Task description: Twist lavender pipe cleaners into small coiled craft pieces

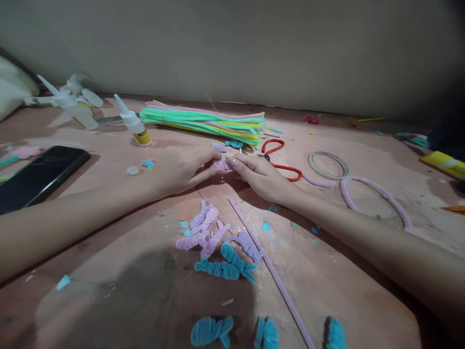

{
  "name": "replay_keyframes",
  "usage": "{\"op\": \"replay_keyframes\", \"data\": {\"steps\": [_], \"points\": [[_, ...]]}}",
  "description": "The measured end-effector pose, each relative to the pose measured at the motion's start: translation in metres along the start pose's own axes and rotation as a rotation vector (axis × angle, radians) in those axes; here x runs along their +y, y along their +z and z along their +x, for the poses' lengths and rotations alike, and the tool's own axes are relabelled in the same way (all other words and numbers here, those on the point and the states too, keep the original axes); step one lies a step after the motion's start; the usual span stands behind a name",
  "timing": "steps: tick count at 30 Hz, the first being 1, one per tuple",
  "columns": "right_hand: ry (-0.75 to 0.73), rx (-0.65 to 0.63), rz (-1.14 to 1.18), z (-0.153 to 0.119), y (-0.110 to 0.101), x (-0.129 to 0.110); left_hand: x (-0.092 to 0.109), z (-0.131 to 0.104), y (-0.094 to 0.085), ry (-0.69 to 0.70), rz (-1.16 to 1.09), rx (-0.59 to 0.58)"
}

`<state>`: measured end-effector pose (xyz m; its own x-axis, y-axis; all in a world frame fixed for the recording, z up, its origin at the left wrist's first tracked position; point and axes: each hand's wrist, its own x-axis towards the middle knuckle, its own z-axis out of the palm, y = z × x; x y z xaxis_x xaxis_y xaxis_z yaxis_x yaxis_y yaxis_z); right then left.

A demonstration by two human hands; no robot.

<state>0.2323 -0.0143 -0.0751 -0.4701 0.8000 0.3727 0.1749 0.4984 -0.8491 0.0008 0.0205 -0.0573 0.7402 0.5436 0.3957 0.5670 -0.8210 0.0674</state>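
Observation:
Between my two hands is a small lilac fuzzy coil point(221, 165). My left hand point(194, 167) pinches it from the left with thumb and forefinger. On its other side my right hand point(254, 174) has its fingers closed on it. Nearer to me lies a pile of wound lilac pieces point(207, 232), with blue wound pieces point(221, 269) against it. A long lilac pipe cleaner point(279, 286) runs from below my right hand to the bottom edge. Red-handled scissors point(286, 169) rest just beyond my right hand, their blades mostly hidden.
A bundle of green, yellow and pink pipe cleaners point(203, 121) lies at the back. Glue bottles point(136, 128) stand or lean at the left, near a black phone point(43, 172). A tape ring point(329, 165) and a lilac hoop point(385, 191) lie at the right.

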Motion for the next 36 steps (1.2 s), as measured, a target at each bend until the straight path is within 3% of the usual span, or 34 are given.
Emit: {"op": "replay_keyframes", "data": {"steps": [3, 9, 16, 23, 30, 36], "points": [[0.057, 0.051, 0.053, 0.000, 0.002, 0.001, -0.002, 0.000, 0.002, 0.008, 0.028, -0.002], [0.316, 0.133, 0.429, 0.003, -0.003, 0.003, -0.004, -0.002, 0.005, -0.094, 0.057, -0.020], [0.328, 0.126, 0.587, 0.004, -0.005, 0.002, 0.001, 0.003, 0.006, -0.230, 0.138, -0.093], [0.304, 0.094, 0.517, 0.003, -0.001, 0.001, 0.001, 0.005, 0.007, -0.243, 0.094, -0.105], [0.293, 0.112, 0.632, 0.006, -0.001, 0.012, 0.003, 0.007, 0.001, -0.265, 0.033, -0.109], [0.279, 0.113, 0.522, 0.009, 0.000, 0.012, 0.005, 0.006, 0.001, -0.263, -0.023, -0.072]]}}
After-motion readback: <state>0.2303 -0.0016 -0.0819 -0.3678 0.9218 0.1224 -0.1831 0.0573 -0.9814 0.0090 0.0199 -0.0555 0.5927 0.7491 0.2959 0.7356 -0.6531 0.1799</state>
